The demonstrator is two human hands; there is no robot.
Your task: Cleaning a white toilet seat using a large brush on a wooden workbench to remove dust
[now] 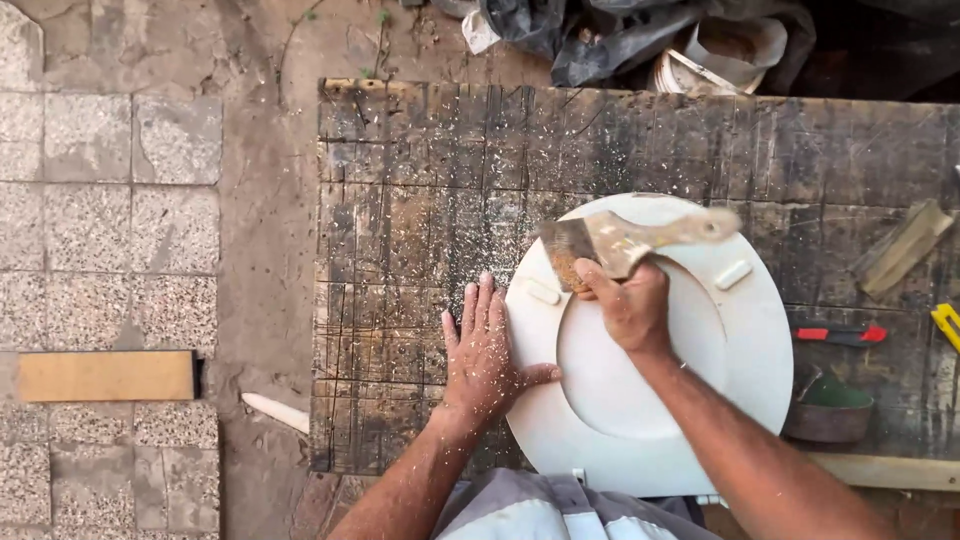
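Note:
A pale oval seat lid (740,350) lies flat on the dark scored wooden workbench (420,220), with small raised pads on its surface. My right hand (625,300) grips a putty knife (610,243) with a light wooden handle, its blade carrying brownish filler against the lid's upper left. My left hand (485,350) lies flat with fingers spread, pressing on the lid's left edge and the bench.
On the bench at right lie a red-handled tool (840,333), a small dish (825,405), a flat wooden piece (905,245) and a yellow tool (947,322). Black bags and a bucket (700,50) sit behind. A wooden block (105,375) lies on the tiled ground.

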